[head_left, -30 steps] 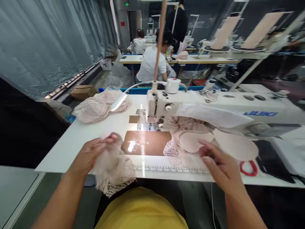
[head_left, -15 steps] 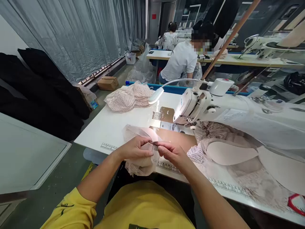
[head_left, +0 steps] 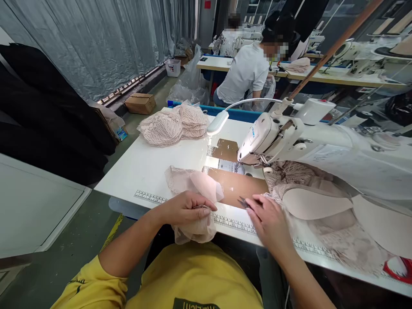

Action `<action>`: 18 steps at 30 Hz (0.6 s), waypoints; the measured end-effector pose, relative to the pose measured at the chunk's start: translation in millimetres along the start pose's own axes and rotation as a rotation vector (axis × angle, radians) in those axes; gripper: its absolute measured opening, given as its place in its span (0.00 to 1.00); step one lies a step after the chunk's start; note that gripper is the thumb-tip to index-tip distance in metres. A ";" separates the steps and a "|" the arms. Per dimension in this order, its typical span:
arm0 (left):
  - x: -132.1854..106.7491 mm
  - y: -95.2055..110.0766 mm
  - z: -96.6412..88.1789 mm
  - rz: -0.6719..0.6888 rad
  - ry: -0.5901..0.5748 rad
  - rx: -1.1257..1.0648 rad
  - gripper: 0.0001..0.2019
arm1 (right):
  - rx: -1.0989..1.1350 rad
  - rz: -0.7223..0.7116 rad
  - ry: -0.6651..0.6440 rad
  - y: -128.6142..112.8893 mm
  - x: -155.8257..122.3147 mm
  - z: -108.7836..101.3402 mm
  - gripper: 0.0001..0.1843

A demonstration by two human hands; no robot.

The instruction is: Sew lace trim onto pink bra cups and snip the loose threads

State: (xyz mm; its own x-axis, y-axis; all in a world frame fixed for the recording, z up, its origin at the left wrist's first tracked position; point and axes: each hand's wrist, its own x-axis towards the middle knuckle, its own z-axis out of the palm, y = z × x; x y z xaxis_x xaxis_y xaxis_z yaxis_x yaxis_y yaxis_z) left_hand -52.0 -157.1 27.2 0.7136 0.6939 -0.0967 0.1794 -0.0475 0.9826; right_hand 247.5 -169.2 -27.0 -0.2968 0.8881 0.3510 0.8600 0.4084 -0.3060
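My left hand (head_left: 186,210) is closed on a sheer beige lace piece (head_left: 197,234), pinching it between thumb and fingers at the table's front edge. Part of this lace hangs over the edge; a smooth pale pink cup (head_left: 206,185) lies beyond my fingertips. My right hand (head_left: 266,216) rests low over the table, to the right, with small dark thread snips (head_left: 243,202) under its thumb and fingers. The snips' tips point left and their handles are hidden by the fingers. Close to my right hand's far side lies more beige lace with cup pieces (head_left: 317,205).
A white sewing machine (head_left: 267,137) with a small lamp (head_left: 218,122) stands at the right. Stacked lace cups (head_left: 162,128) lie at the back left of the white table (head_left: 128,171). A person in a white shirt (head_left: 241,73) sits beyond. Something red (head_left: 399,268) lies at the right.
My right hand has moved away from the left, to the right, with the snips. The left hand keeps hold of the lace piece, and the pink cup shows more fully.
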 end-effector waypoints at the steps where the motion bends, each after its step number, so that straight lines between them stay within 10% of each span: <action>1: 0.7 2.0 2.7 0.036 -0.012 -0.005 0.18 | -0.067 0.007 0.038 7.6 -3.7 -0.6 0.20; 6: 17.4 12.6 23.1 0.191 0.023 -0.018 0.17 | 0.206 0.104 0.139 -6.0 -9.1 -10.8 0.19; 13: 34.0 13.4 34.7 0.435 0.363 0.331 0.15 | 1.268 0.329 -0.557 -73.6 1.2 -4.3 0.18; 18: 17.7 -15.8 10.6 0.211 0.402 0.876 0.16 | 1.335 0.629 -0.277 -38.2 -15.0 -25.8 0.23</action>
State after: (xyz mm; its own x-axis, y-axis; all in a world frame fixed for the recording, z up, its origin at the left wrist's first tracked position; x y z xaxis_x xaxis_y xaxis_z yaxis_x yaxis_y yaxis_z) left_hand -35.0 -151.7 8.3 0.5342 0.7950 0.2873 0.6288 -0.6009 0.4935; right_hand 229.8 -203.5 2.2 -0.2313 0.9351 -0.2684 -0.0817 -0.2935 -0.9525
